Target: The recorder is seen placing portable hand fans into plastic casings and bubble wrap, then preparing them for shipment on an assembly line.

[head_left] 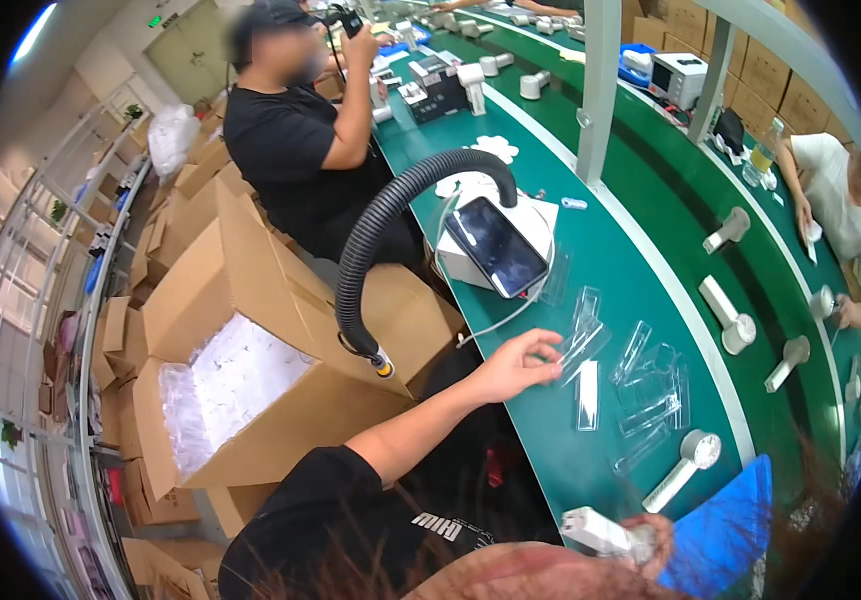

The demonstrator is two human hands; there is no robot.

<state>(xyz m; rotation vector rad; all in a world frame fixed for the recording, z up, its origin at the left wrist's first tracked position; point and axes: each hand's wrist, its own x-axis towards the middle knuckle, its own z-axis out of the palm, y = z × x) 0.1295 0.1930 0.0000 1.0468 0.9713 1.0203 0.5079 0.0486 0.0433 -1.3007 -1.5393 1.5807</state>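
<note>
I have the white fan [591,528] at the table's lower edge, the right hand [659,542] wrapped around its round end. The left hand [513,370] reaches over the green table [551,460], fingers parted at the near end of a clear tray [589,340]; whether they grip it, I can't tell from here. Just beside it I see a white strip [588,396], then a cluster of clear plastic pieces [654,395]. A second fan [686,470] lies near a blue sheet [726,520]. Farther out, I see a phone [499,247] beneath a curved black hose [356,250], and an open cardboard box [271,425] left of the table.
</note>
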